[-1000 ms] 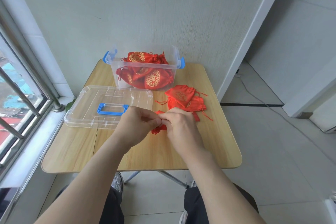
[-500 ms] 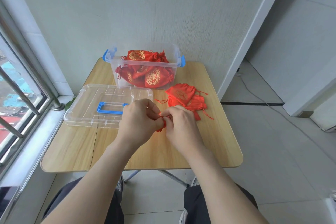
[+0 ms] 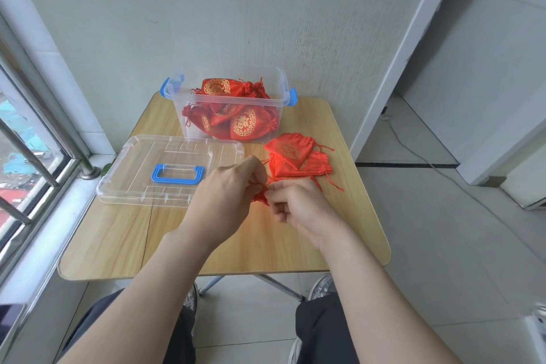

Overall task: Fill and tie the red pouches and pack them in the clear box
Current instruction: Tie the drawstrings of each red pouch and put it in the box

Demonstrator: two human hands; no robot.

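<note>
A small red pouch (image 3: 260,197) sits between my hands over the middle of the wooden table (image 3: 124,233), mostly hidden by my fingers. My left hand (image 3: 227,198) pinches its cord or top from the left. My right hand (image 3: 301,207) pinches it from the right with thumb and forefinger. At the back of the table stands the clear box (image 3: 183,103) with blue latches, holding several tied red pouches with gold print. A small pile of flat red pouches (image 3: 295,156) lies just right of the box.
The clear lid (image 3: 133,180) with a blue handle lies flat on the table's left, touching the box front. A window with metal bars is at the left, the wall is behind the table, and a cable runs across the tiled floor at right. My knees are below the table's front edge.
My hands have drawn slightly apart while still pinching the pouch; the left fingers lifted a little. The view shifted slightly. The box, lid and pile have not moved.
</note>
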